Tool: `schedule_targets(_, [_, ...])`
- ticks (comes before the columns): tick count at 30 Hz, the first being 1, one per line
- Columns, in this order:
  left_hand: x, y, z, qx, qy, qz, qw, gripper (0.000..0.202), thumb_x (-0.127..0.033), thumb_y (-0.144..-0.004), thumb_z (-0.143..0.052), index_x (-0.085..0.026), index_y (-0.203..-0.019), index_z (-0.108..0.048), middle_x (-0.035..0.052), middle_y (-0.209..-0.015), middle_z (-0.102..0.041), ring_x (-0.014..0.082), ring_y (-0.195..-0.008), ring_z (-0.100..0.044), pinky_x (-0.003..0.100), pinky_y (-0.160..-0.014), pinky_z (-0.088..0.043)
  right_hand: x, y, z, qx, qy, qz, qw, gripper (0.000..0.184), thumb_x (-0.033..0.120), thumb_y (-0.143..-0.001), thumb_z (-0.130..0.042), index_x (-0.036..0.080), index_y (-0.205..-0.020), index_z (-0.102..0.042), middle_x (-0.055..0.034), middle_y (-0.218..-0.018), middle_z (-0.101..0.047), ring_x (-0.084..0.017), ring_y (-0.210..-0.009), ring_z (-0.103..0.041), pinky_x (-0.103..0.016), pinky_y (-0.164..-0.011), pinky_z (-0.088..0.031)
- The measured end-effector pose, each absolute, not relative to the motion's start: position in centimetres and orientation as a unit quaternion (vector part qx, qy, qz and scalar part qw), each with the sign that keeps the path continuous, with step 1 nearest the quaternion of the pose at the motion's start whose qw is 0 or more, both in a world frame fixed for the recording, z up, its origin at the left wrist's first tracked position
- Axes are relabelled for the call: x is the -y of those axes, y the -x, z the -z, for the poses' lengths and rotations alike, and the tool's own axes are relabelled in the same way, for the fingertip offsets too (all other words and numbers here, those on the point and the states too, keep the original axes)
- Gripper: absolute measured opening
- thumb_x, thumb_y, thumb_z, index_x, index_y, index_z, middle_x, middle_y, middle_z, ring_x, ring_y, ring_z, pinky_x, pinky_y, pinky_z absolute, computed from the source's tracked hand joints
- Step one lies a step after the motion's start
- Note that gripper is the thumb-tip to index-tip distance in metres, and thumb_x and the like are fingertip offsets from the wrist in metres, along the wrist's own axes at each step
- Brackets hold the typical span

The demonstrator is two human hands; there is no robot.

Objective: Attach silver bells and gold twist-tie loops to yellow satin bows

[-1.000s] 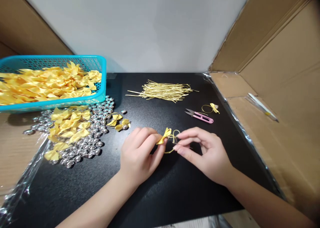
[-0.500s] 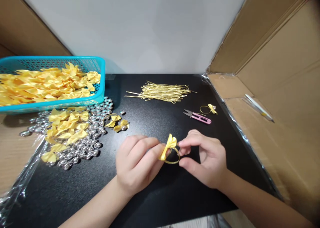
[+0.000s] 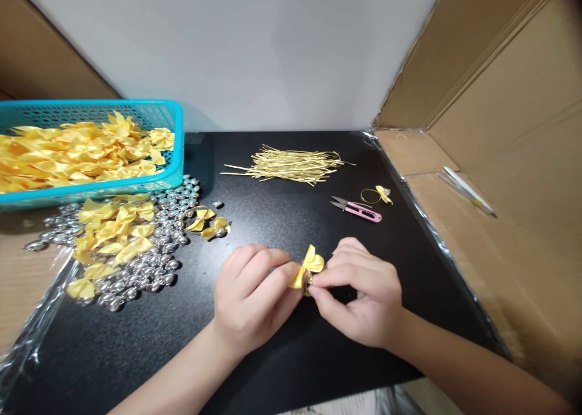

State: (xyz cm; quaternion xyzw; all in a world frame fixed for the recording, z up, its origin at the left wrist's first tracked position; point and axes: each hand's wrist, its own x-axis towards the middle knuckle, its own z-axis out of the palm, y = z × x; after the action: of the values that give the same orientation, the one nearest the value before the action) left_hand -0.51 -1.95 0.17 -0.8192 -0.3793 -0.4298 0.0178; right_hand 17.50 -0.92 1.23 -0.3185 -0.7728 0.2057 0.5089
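Observation:
My left hand [image 3: 257, 297] pinches a yellow ribbon bow [image 3: 311, 262] by its left side, above the middle of the black table. Below the bow, a loop of thin gold cord [image 3: 307, 291] hangs, largely covered by fingers. My right hand [image 3: 364, 294] is closed, its thumb and forefinger pinching the cord just under the bow. Something small and shiny shows between the fingertips, too small to make out. Behind the hands lie pink thread snips [image 3: 357, 209] and a bundle of gold cords [image 3: 291, 165].
A blue basket [image 3: 178, 154] full of yellow bows stands at the back left. Silver bells [image 3: 166, 236] and loose bows [image 3: 116, 230] are heaped before it. One looped bow [image 3: 382, 194] lies at the right. Cardboard walls flank the black table [image 3: 136, 348]; a white tool [image 3: 468, 191] lies right.
My right hand has moved left and its thumb and forefinger have closed on the gold cord. My left hand still holds the bow. The whole view has shifted slightly.

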Motion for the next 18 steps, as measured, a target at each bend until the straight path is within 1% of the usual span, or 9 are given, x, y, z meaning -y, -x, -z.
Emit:
schedule_targets(6, [2.0,0.0,-0.4,0.399,0.803,0.442,-0.034,0.012,-0.008,-0.081,-0.064,-0.019,-0.083,-0.058,0.0039,-0.073,-0.064,0.0159,-0.065,-0.054,0.03,-0.06,-0.044,0.8,-17.5,-1.1,0.781,0.311,-0.192,0.506,0.013,0.007,-0.078,-0.063,0.02,-0.075,-0.064,0.0006,-0.061,-0.067,-0.012,-0.053,-0.06,-0.031,-0.059,-0.045])
schedule_targets(10, [1.8,-0.5,-0.9,0.403,0.776,0.458,-0.159,0.017,-0.005,-0.083,-0.058,-0.018,-0.073,-0.056,0.0009,-0.066,-0.06,0.0129,-0.062,-0.055,0.026,-0.059,-0.047,0.8,-17.7,-1.5,0.78,0.307,-0.207,0.505,0.014,0.008,-0.078,-0.06,0.022,-0.076,-0.063,0.0009,-0.064,-0.068,-0.014,-0.056,-0.061,-0.031,-0.06,-0.045])
schedule_targets(13, [1.7,-0.5,-1.2,0.377,0.775,0.454,-0.227,0.016,-0.005,-0.083,-0.058,-0.017,-0.073,-0.058,0.0003,-0.066,-0.061,0.0112,-0.062,-0.058,0.023,-0.06,-0.048,0.8,-17.9,-1.8,0.758,0.298,-0.245,0.526,0.014,0.011,-0.079,-0.054,0.021,-0.079,-0.064,-0.0017,-0.066,-0.068,-0.016,-0.059,-0.063,-0.033,-0.061,-0.048])
schedule_targets(15, [1.6,-0.4,-1.2,0.377,0.772,0.454,-0.236,0.015,-0.005,-0.083,-0.058,-0.017,-0.074,-0.06,0.0008,-0.068,-0.061,0.0111,-0.063,-0.059,0.023,-0.061,-0.049,0.8,-18.0,-1.9,0.743,0.306,-0.255,0.538,0.017,0.01,-0.078,-0.052,0.021,-0.081,-0.065,-0.0032,-0.068,-0.069,-0.017,-0.06,-0.064,-0.034,-0.062,-0.05])
schedule_targets(18, [1.6,-0.3,-1.0,0.382,0.769,0.46,-0.226,0.015,-0.004,-0.083,-0.058,-0.017,-0.076,-0.06,0.0015,-0.071,-0.062,0.0116,-0.066,-0.06,0.023,-0.063,-0.05,0.8,-18.1,-1.8,0.741,0.321,-0.237,0.541,0.017,0.005,-0.076,-0.058,0.02,-0.079,-0.066,-0.0033,-0.068,-0.07,-0.017,-0.06,-0.065,-0.034,-0.063,-0.05])
